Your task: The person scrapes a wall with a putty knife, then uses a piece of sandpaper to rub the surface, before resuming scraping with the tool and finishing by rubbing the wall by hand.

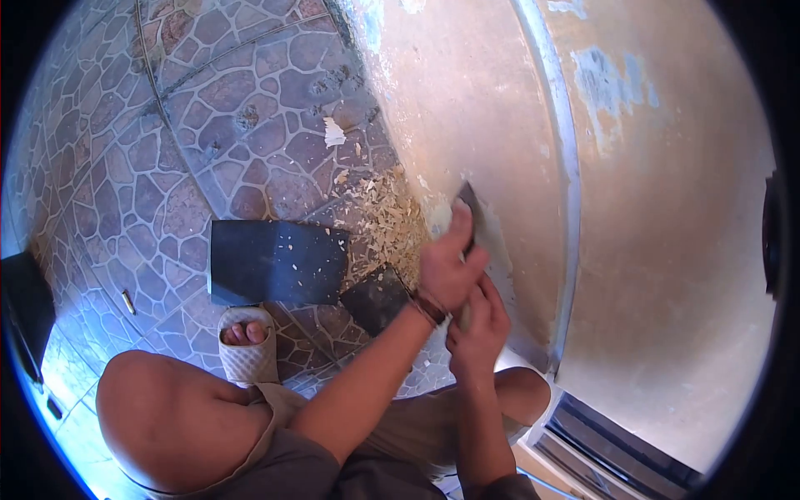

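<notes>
Head view: we see both hands bunched together on a scraper, whose dark blade lies flat against the tan wall, low down near the floor. The left hand, with a band at the wrist, is closed over the tool just behind the blade, fingers pressing towards the wall. The right hand sits just below it, curled around the handle, which is mostly hidden. Pale paint shavings are heaped on the patterned floor tiles beside the wall. A dark sheet lies on the tiles next to the heap, a smaller dark piece near it, and a slippered foot just below.
</notes>
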Tool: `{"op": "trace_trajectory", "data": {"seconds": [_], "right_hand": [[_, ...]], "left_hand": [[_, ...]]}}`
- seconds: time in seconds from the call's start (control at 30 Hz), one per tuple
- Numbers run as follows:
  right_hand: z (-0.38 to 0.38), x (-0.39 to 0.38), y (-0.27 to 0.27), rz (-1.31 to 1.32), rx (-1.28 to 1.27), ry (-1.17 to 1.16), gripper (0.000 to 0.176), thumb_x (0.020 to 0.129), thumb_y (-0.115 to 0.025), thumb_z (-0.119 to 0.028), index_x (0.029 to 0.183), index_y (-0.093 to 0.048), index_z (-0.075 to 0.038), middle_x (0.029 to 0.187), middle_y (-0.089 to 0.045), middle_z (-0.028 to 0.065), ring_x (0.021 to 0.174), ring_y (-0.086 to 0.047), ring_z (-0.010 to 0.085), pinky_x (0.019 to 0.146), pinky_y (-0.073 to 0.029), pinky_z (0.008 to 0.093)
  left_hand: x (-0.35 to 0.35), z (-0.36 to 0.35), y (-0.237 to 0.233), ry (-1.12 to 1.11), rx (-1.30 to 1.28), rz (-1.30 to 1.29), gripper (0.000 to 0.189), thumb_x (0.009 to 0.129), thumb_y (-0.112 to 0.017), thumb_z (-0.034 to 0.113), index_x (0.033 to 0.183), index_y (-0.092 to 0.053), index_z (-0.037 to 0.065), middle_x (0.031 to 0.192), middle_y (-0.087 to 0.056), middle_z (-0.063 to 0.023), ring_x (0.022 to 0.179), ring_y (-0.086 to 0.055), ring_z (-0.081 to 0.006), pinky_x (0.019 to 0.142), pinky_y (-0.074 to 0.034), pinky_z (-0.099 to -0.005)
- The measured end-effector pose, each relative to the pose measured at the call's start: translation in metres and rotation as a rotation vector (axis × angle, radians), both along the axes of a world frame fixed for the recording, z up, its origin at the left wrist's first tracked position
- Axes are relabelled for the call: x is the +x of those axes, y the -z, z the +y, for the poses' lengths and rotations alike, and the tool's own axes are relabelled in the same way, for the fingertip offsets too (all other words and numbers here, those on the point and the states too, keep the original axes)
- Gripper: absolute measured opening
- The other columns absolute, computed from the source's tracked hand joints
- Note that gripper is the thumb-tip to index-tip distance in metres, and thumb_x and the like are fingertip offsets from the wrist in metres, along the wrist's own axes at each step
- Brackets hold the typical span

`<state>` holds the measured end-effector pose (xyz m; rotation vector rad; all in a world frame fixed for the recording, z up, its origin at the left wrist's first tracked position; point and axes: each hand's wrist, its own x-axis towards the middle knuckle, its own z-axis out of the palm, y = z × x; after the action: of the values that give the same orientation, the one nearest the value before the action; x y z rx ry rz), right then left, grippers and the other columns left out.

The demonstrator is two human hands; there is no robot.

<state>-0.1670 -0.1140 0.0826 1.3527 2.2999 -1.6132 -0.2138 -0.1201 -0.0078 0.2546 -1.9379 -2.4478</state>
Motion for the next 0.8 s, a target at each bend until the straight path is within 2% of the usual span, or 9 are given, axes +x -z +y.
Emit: {"op": "trace_trajectory", "data": {"seconds": [0.1,0.17,0.27,0.37,0.47,0.57,0.63,0.73,0.8], "right_hand": [[-0.007,-0.007,0.013,0.063,-0.028,-0.048,0.035,0.09,-0.043,-0.018,0.118,-0.049,0.001,0.057,-0.045,-0.0007,0.034,-0.03,0.004,0.03,-0.02,0.0201],[-0.005,0.007,-0.01,0.007,-0.017,-0.027,0.036,0.09,-0.042,-0.016,0.12,-0.048,0.005,0.06,-0.048,-0.0017,0.042,-0.035,0.0023,0.037,-0.026,0.0189],[-0.004,0.007,-0.011,-0.004,0.028,-0.019,0.037,0.09,-0.041,-0.014,0.12,-0.046,0.007,0.063,-0.05,-0.0011,0.047,-0.038,0.0019,0.042,-0.03,0.0191],[-0.022,0.006,0.015,0.024,0.025,-0.003,0.036,0.09,-0.042,-0.014,0.118,-0.048,0.006,0.064,-0.052,-0.0002,0.047,-0.039,0.0022,0.041,-0.029,0.0193],[-0.006,0.012,0.002,0.031,-0.021,-0.012,0.035,0.09,-0.043,-0.015,0.117,-0.049,0.006,0.064,-0.052,-0.0002,0.047,-0.04,0.0021,0.041,-0.029,0.0191],[0.002,0.005,-0.016,-0.061,-0.051,-0.011,0.036,0.09,-0.045,-0.017,0.117,-0.05,0.006,0.067,-0.054,0.0004,0.051,-0.042,0.0018,0.043,-0.03,0.0182],[0.005,-0.003,0.002,-0.035,-0.01,-0.06,0.035,0.09,-0.045,-0.017,0.117,-0.05,0.005,0.065,-0.052,-0.0002,0.05,-0.041,0.0026,0.042,-0.029,0.0185],[-0.008,-0.017,0.028,0.007,-0.015,-0.109,0.035,0.09,-0.044,-0.02,0.119,-0.05,-0.003,0.057,-0.044,-0.0023,0.037,-0.031,0.004,0.03,-0.019,0.0188],[-0.001,-0.001,0.019,-0.009,0.006,-0.106,0.035,0.09,-0.042,-0.019,0.12,-0.05,-0.002,0.056,-0.042,-0.003,0.037,-0.031,0.004,0.031,-0.021,0.0195]], "left_hand": [[-0.007,-0.016,0.002,0.074,0.062,-0.099,0.055,0.072,-0.059,0.013,0.124,-0.045,0.0,0.059,-0.048,-0.0155,0.052,-0.047,-0.0105,0.053,-0.044,-0.0262],[0.006,-0.008,-0.002,0.042,0.087,-0.051,0.055,0.072,-0.06,0.015,0.123,-0.046,0.0,0.057,-0.046,-0.0134,0.053,-0.045,-0.0082,0.051,-0.043,-0.0253],[0.01,-0.005,-0.004,0.109,0.072,-0.075,0.054,0.074,-0.057,0.017,0.122,-0.045,-0.004,0.087,-0.058,-0.0258,0.064,-0.061,-0.024,0.06,-0.048,-0.0312],[-0.01,-0.037,0.003,0.424,0.168,-0.291,0.053,0.074,-0.056,0.017,0.121,-0.045,-0.004,0.097,-0.057,-0.0265,0.077,-0.064,-0.0273,0.069,-0.048,-0.0303],[0.008,-0.009,0.001,0.053,0.127,-0.098,0.051,0.072,-0.06,0.014,0.119,-0.049,-0.001,0.057,-0.047,-0.0125,0.054,-0.046,-0.0089,0.054,-0.043,-0.0251],[0.011,0.006,0.002,-0.027,0.022,-0.047,0.049,0.073,-0.059,0.013,0.119,-0.05,-0.001,0.057,-0.048,-0.0117,0.052,-0.046,-0.0104,0.052,-0.042,-0.026],[-0.003,-0.01,0.002,0.166,-0.017,-0.198,0.045,0.076,-0.058,0.018,0.115,-0.051,-0.003,0.073,-0.062,-0.0171,0.062,-0.058,-0.0291,0.057,-0.047,-0.0352],[-0.023,-0.032,0.014,0.311,0.231,-0.434,0.044,0.075,-0.059,0.018,0.113,-0.052,-0.003,0.072,-0.06,-0.0182,0.063,-0.059,-0.0298,0.056,-0.047,-0.0365],[-0.006,-0.019,0.012,0.155,0.094,-0.216,0.039,0.076,-0.059,0.018,0.106,-0.055,-0.005,0.062,-0.056,-0.0151,0.054,-0.054,-0.0208,0.051,-0.045,-0.0321]]}}
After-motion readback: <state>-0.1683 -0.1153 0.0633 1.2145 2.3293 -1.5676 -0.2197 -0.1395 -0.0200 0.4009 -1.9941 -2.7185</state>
